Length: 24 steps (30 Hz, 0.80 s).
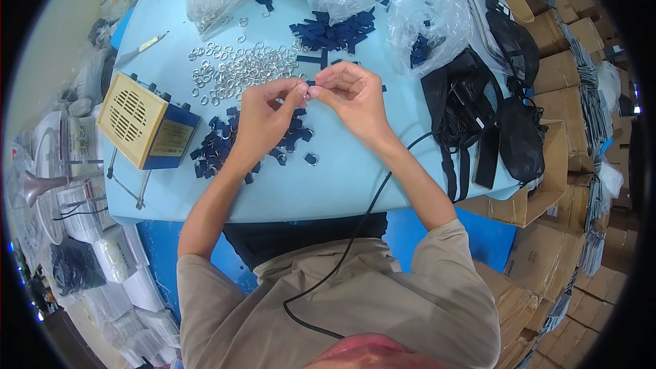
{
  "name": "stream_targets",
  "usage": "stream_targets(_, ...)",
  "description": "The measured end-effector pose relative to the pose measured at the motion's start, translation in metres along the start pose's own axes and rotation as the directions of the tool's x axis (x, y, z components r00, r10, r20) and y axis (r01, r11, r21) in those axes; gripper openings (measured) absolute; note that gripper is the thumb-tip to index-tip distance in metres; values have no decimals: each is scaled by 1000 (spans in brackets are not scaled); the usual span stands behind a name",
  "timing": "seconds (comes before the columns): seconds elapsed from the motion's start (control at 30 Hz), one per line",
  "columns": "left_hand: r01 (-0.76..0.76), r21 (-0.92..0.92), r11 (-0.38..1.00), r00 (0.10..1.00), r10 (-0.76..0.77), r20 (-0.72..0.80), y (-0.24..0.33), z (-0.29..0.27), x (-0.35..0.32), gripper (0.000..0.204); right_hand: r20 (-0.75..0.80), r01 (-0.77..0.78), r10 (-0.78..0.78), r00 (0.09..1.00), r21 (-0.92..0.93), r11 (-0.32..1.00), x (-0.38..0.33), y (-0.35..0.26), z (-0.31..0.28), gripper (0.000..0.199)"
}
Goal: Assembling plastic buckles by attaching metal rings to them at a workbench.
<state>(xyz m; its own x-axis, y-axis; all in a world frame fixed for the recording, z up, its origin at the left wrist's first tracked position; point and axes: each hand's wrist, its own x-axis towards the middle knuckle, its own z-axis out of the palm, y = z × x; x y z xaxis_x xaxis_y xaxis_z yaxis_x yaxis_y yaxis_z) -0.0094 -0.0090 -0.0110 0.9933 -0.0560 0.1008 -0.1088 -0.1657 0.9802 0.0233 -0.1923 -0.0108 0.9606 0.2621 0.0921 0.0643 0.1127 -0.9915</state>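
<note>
Over the middle of the table, the fingertips of both hands meet in a pinch. My left hand (268,111) is closed on a small metal ring, only a bit of which shows. My right hand (355,101) pinches a short navy fabric strip (311,83), mostly covered by the fingers. Just beyond them spreads a heap of loose silvery metal rings (254,65). Cut navy strips are piled (338,31) at the far side. Navy strips folded around rings lie in a pile (213,145) beside my left forearm, partly hidden by it.
A yellow and blue box-shaped device (140,121) stands at the left of the light blue table (328,195). Clear plastic bags (427,20) sit along the far side. At right lie a black mesh bag (468,96) and a phone (486,157). A black cable (372,208) crosses the front edge.
</note>
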Motion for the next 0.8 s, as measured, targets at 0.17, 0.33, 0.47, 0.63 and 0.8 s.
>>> stream_targets(0.17,102,-100,990,994,-97,55,-1,-5,2,26,51,-118,111,993,154,981,0,1,-3,16)
stream_targets(0.33,186,-212,959,980,-166,111,4,-9,2,24,145,-251,214,966,330,910,2,5,-11,18)
stream_targets(0.47,211,-275,938,974,-181,133,4,-10,3,23,166,-287,239,957,420,861,2,2,-11,17)
stream_targets(0.63,160,-204,966,987,-151,57,4,-7,3,18,131,-247,215,968,334,910,3,-5,-10,13)
stream_targets(0.8,-127,31,991,987,129,-95,2,-3,3,21,96,-153,135,986,214,965,1,-10,-6,12)
